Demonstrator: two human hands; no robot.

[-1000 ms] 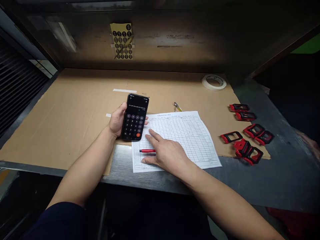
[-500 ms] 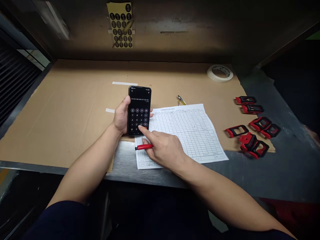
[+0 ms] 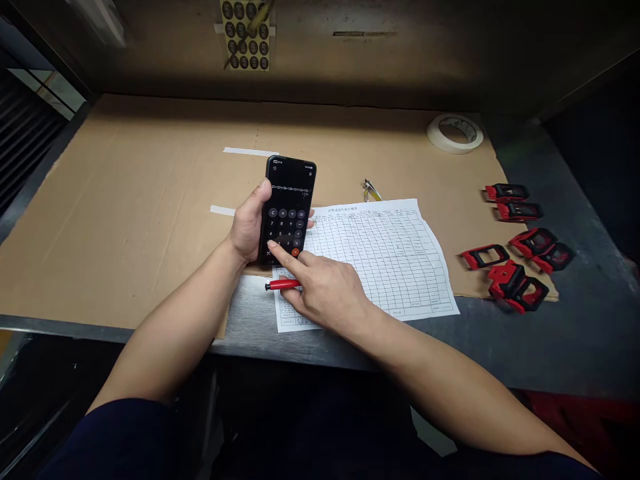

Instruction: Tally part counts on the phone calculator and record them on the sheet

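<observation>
The smartphone sat gripped in my left hand; my right hand, pinching a red pen, could mis-tap its keys.

A cardboard sheet covers most of the bench. A form lies across the sheet's front edge, partly on the bench. Around the form, the phone sits at 10 o'clock in the left hand, and the pen crosses its edge at 8. A clip lies at 12, tape at 1, both on the sheet. Plastic parts lie at 3, along the sheet's right edge. Stickers hang on the back wall at 11.
</observation>
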